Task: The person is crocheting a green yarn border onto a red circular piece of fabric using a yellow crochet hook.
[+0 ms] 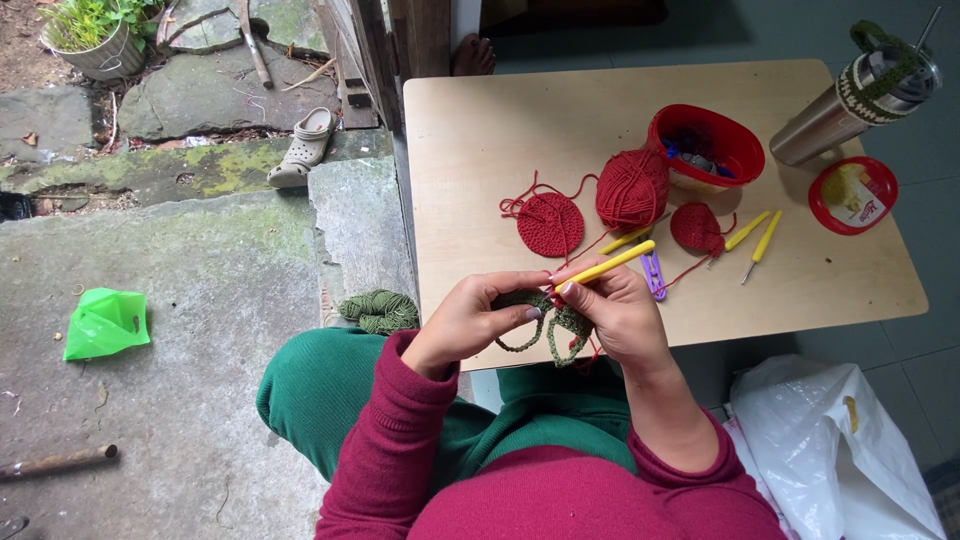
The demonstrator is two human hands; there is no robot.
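The right hand (620,310) pinches a yellow-handled crochet hook (607,264); the left hand (470,318) pinches the olive-green crochet piece (556,330) held between both at the wooden table's (470,130) near edge. The piece looks light, soft and floppy, best gripped near the working loop. Beyond lie a flat red crocheted disc (550,224) and a round red yarn ball (632,188).

You've got soft, even daylight here, pretty bright overall with no harsh glare, just a mild sheen on the steel tumbler (835,115) and the white plastic bag (840,450). Shadows are faint, darkest in the doorway strip along the top. Everything's sharp, though your wide lens bends straight lines near the edges.
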